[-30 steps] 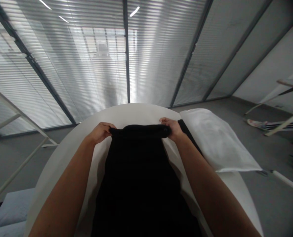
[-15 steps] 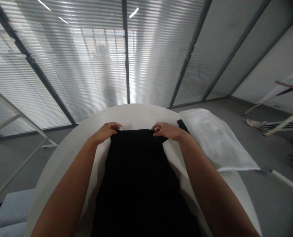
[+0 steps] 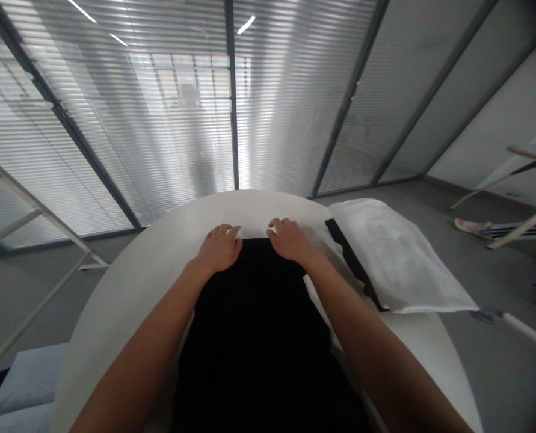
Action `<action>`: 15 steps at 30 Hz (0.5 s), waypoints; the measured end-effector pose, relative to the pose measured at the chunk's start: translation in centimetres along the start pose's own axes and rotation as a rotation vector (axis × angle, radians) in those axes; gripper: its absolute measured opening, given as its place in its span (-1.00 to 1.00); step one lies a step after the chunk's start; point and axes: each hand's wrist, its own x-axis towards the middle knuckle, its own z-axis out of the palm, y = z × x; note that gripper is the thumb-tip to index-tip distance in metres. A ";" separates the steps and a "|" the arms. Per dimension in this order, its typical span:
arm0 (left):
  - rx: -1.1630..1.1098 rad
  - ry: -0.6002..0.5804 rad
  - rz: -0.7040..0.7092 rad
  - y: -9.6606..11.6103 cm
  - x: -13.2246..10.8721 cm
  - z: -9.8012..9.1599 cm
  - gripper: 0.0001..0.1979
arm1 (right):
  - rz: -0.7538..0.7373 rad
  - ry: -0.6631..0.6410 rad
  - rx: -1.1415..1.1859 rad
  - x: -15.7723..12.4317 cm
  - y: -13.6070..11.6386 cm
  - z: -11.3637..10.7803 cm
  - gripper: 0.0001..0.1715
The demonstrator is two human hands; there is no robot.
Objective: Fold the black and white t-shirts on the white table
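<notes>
A black cloth garment (image 3: 263, 337) lies flat and lengthwise on a round white table (image 3: 254, 207), its near end running out of view at the bottom. My left hand (image 3: 220, 248) rests palm down over the garment's far left corner, thumb and fingers apart. Over the far right corner lies my right hand (image 3: 289, 240), its fingers slightly bent and spread. Only a short stretch of the far edge shows between the two hands. The kind of garment cannot be made out.
To the right lies a white bag (image 3: 403, 258), with a black strip (image 3: 355, 264) along its left side and crumpled clear plastic (image 3: 335, 255) beside that. White metal frames (image 3: 37, 210) stand at left and right. Pale sheets (image 3: 28, 379) show at lower left. Blinds-covered glass (image 3: 277, 120) rises beyond the table.
Both hands have moved inward, closer together, along the garment's far edge. They have gone from pinching the edge to lying over it. More of the black strip at right now shows.
</notes>
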 end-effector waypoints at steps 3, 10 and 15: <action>0.072 -0.088 -0.025 0.9 -0.5 2.6 -0.36 | -0.008 -0.002 -0.220 -0.6 -0.7 3.4 -0.38; 0.095 -0.245 -0.093 -0.4 -0.7 3.4 -0.25 | 0.022 -0.231 -0.229 -0.1 1.3 3.8 -0.14; -0.052 -0.269 -0.190 -1.8 -0.3 1.7 -0.26 | 0.165 -0.248 -0.258 0.0 2.0 1.1 -0.15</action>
